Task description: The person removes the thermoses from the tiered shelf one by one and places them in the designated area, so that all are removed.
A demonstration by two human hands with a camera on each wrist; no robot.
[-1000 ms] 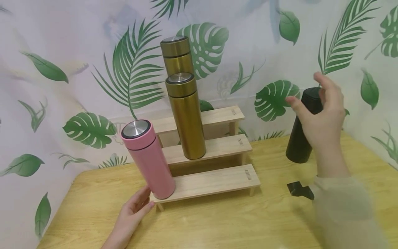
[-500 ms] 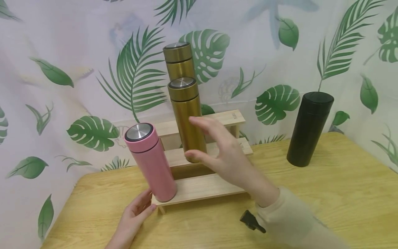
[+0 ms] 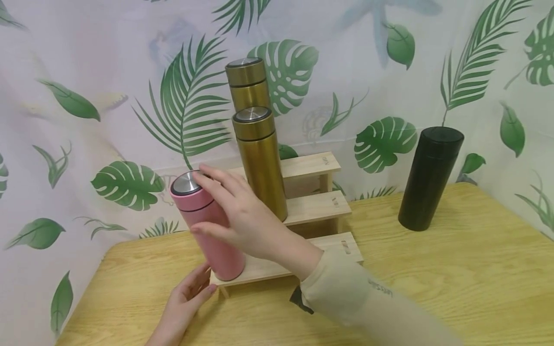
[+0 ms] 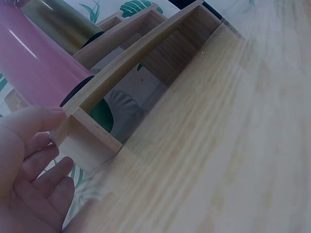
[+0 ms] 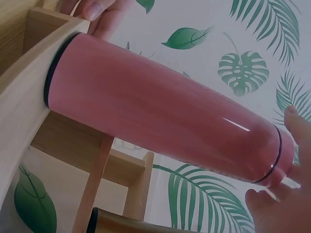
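A pink thermos (image 3: 201, 216) with a steel-topped lid stands at the left end of the lowest step of a three-tier wooden display stand (image 3: 318, 207). My right hand (image 3: 248, 216) is at its upper part, thumb extended across the front and fingers reaching over the lid's right side. In the right wrist view, thumb and fingers lie either side of the cap (image 5: 287, 145), fingers not closed round it. My left hand (image 3: 186, 298) holds the stand's front left corner, thumb on the edge (image 4: 73, 109), other fingers loosely curled beside the leg.
Two gold thermoses stand behind: one (image 3: 263, 178) on the middle step, another (image 3: 248, 89) on the top step, partly hidden. A black thermos (image 3: 430, 180) stands on the wooden table (image 3: 467, 269) at the right. A leaf-patterned cloth (image 3: 329, 29) hangs behind.
My right hand has moved left from beside the black thermos, past the front gold thermos, to the pink thermos's top. The left hand stays at the stand's corner.
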